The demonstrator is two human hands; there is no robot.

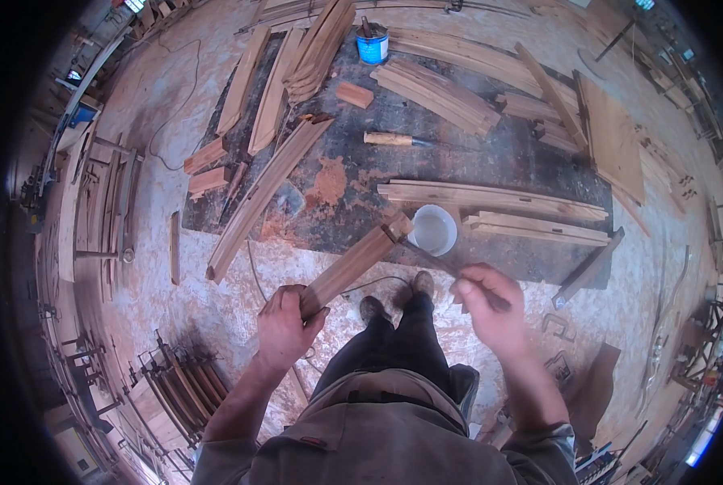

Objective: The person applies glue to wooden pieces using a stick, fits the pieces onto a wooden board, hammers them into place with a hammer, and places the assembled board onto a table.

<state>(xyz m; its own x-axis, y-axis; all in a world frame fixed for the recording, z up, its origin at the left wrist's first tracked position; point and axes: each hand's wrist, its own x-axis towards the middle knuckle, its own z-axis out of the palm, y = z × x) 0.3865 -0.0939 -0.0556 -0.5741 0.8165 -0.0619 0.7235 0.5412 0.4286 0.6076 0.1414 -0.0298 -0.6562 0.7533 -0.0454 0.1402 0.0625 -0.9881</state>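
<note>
My left hand (287, 322) is closed around the near end of a wooden rail (349, 273), which slants up and away over the table's front edge. The rail's far end is cut narrower, like a tenon. My right hand (492, 307), slightly blurred, grips a thin dark stick (434, 259). The stick's tip reaches the rail's cut end; whether it touches or carries anything there I cannot tell. Right beside that end stands a white plastic tub (453, 241) with pale contents. Behind lies a chisel-like tool with a wooden handle (388, 139).
The dark worktable (341, 166) bears several wooden pieces, including a long rail (268, 194) at left and slotted rails (491, 198) at right. A blue can (372, 50) stands at the back. A C-clamp (557, 327) lies on the floor; several clamps (179, 384) stand at lower left.
</note>
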